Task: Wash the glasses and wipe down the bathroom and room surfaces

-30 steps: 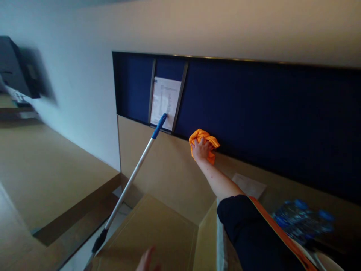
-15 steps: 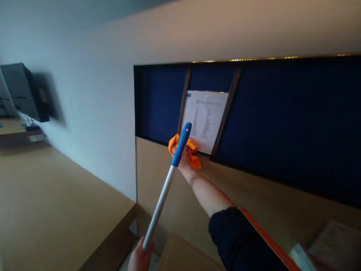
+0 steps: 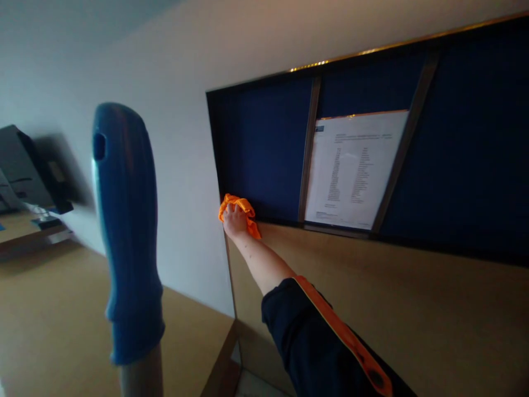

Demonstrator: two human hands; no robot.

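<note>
At the lower left corner of the dark blue panel (image 3: 260,149), the right hand (image 3: 235,221) is gripping a soft, crumpled orange cloth (image 3: 247,207), its bent fingers bunching the fabric. Left of the panel's left edge, a round pole (image 3: 141,375) is rising near the camera, its ridged blue handle (image 3: 128,220) ending in a rounded, slotted tip. A flat printed sheet (image 3: 351,171) is resting at the panel's lower edge. The left hand's grip I cannot tell.

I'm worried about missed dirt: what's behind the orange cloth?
The dark blue panel, white wall and wooden board show around the orange cloth in the right hand. The spot directly behind it is covered; dirt there can't be judged.
</note>
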